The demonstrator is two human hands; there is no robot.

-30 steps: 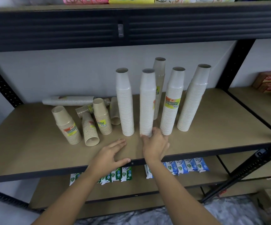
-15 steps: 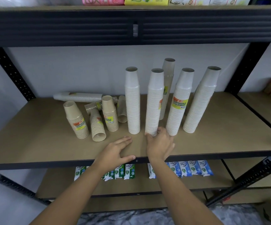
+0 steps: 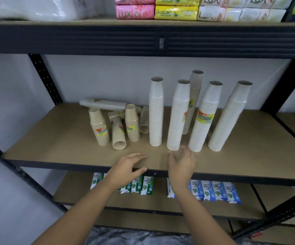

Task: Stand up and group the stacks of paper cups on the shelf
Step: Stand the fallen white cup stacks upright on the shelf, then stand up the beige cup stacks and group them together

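Two open hands (image 3: 128, 167) (image 3: 182, 162) before upright paper cup stacks (image 3: 175, 117) on shelf (image 3: 54, 138)

The single head-worn camera looks forward and slightly down from close range at the middle shelf (image 3: 54, 138), wide-angled.

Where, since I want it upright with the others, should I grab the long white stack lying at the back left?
I'd grip the lying white stack round its free left end, left hand coming from the left, fingers over the top. It lies crosswise like a tube, and tan stacks crowd the front of its right half.
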